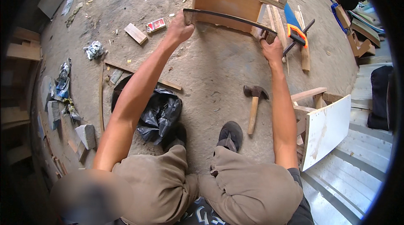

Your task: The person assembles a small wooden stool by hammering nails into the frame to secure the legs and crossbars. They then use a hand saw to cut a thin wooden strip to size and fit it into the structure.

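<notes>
Both my hands hold a wooden frame with a brown panel out in front of me, one at each near corner. My left hand is closed round the left corner, at the end of a dark edge strip. At the right end of that strip, my right hand grips the other corner; some of its fingers are hidden. On the ground nearer my feet lies a claw hammer with a wooden handle. Just right of the frame rests a handsaw with a blue blade and an orange-black handle.
A black plastic bag sits by my left foot. To my right are a white-topped wooden piece and ribbed metal sheeting. A wood offcut, a red-white small box and crumpled foil lie at left.
</notes>
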Motion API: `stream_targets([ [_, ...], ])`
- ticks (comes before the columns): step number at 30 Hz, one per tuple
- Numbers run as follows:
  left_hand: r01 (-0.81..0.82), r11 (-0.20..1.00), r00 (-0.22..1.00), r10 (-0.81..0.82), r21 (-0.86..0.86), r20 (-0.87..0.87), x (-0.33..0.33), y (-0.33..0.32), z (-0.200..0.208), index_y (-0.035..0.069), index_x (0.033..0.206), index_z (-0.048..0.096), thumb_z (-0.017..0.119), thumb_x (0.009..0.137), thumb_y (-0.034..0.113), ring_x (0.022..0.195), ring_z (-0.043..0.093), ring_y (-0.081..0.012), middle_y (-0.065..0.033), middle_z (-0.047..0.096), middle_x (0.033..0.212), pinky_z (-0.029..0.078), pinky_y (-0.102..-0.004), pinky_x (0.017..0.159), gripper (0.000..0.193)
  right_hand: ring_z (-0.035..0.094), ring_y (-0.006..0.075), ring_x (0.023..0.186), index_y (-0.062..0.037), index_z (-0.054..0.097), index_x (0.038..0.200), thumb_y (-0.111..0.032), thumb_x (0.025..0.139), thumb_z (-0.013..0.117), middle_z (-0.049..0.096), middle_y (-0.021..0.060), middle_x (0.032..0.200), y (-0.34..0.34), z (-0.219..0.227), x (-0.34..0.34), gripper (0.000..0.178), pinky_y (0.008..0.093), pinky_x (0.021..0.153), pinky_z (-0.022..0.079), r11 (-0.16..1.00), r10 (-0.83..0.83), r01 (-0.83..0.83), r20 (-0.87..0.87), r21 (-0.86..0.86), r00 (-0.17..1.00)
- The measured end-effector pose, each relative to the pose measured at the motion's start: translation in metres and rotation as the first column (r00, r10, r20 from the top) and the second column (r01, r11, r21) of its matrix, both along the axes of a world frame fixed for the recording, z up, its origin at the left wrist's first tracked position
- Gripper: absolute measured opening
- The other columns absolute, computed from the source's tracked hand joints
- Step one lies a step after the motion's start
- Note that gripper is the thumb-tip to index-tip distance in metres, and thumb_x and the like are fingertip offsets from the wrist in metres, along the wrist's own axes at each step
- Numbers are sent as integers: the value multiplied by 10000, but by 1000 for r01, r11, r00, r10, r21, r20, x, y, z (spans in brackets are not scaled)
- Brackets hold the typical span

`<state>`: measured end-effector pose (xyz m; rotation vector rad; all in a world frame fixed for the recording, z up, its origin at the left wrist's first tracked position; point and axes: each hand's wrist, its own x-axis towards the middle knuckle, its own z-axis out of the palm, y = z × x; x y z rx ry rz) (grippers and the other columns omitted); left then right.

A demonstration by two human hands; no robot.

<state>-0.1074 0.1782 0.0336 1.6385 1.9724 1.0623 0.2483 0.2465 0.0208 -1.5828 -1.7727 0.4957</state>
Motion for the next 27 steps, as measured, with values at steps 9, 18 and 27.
stream_targets([
  [9,14,989,1000,-10,148,-28,-14,-1,-30,46,1310,483,624,774,192,1005,646,-468,-311,654,1041,500,-496,893,573,683,433,950,14,664,994,-308,771,744,705,267,943,4,-15,5,400,471,830,531,999,42,-42,-9,12,999],
  [18,52,990,998,-46,-127,53,1,-36,-16,52,1449,338,728,848,210,1131,633,-423,-289,642,1191,481,-441,968,733,688,409,1002,14,594,1198,-343,785,820,709,237,1043,-39,-13,0,591,443,864,532,999,-4,0,-96,-45,995],
  [27,31,985,993,-11,-169,115,10,-50,-3,87,1487,345,784,832,276,1142,648,-367,-234,665,1205,494,-427,971,811,707,376,966,-129,424,1425,-271,860,770,709,211,1015,-56,-23,-4,677,434,827,550,997,-3,14,-142,76,990],
])
